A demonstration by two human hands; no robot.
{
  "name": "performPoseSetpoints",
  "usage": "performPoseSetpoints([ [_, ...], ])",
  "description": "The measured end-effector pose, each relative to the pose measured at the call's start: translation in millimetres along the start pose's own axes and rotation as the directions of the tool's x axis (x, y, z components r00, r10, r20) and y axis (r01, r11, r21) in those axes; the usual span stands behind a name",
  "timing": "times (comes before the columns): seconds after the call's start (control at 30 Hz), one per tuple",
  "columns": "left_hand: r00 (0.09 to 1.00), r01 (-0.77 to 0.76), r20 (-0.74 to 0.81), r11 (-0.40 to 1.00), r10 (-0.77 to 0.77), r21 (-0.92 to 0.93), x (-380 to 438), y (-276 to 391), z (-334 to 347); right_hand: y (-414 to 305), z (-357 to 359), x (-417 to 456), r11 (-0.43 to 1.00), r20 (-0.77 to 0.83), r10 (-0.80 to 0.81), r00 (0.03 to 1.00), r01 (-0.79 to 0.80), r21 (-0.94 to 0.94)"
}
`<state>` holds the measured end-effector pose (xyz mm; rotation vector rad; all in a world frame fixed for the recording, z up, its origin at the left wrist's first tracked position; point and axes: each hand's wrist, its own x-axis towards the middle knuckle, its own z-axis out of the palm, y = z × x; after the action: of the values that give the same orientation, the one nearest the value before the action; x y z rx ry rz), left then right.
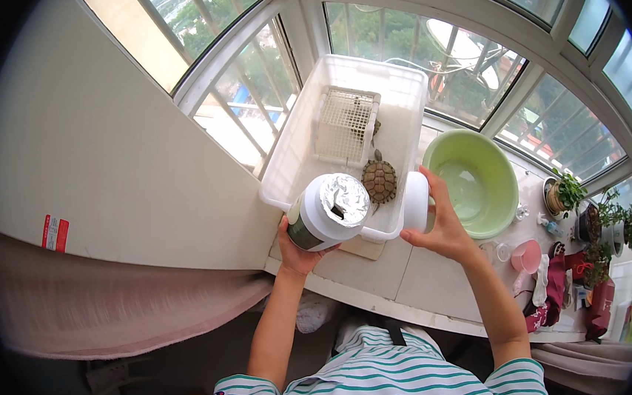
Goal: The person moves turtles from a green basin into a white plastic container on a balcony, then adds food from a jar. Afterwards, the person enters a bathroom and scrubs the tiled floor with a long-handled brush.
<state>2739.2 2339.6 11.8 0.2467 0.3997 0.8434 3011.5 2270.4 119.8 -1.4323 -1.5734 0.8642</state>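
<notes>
My left hand [301,254] grips a white plastic jar [313,220] with a dark label, tilted over the near edge of a white plastic tub [403,93]. Torn foil [345,198] covers the jar's mouth, with a dark hole in it. In my right hand [445,223] is a round white screw lid [416,202], held by its rim at the tub's right corner. A turtle [380,180] lies in the tub just beyond the jar. Another turtle [377,128] shows partly beside a white mesh basket [346,122], and the basket's grid hides part of what is beneath.
A green plastic basin [473,185] stands right of the tub on the tiled ledge [428,278]. Farther right are a pink cup [525,257], a pump bottle [551,226], dark red cloth [558,290] and potted plants [569,191]. Barred windows [375,28] rise behind; a pink curtain [135,301] hangs left.
</notes>
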Motion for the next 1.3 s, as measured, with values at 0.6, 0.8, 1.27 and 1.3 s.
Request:
performPoseSetpoints([
  [0.6, 0.974, -0.167, 0.148, 0.985, 0.172, -0.043, 80.6, -22.9, 69.5, 7.3, 46.6, 18.6, 0.318, -0.119, 0.315, 0.942, 0.013, 0.948],
  [0.8, 0.93, 0.035, 0.366, 0.999, -0.03, -0.006, 46.6, -32.7, 59.3, 16.3, 44.1, 1.2, 0.337, -0.098, 0.324, 0.941, -0.018, 0.941],
  [1.27, 0.936, 0.245, 0.252, 0.969, -0.247, 0.039, 13.8, -14.3, 50.2, 29.9, 64.3, 1.9, 0.39, -0.017, 0.259, 0.966, -0.088, 0.917],
  [1.3, 0.957, 0.219, 0.184, 0.975, -0.224, 0.05, 15.8, -13.2, 50.0, 28.9, 62.5, 3.3, 0.395, -0.014, 0.236, 0.972, -0.083, 0.915],
])
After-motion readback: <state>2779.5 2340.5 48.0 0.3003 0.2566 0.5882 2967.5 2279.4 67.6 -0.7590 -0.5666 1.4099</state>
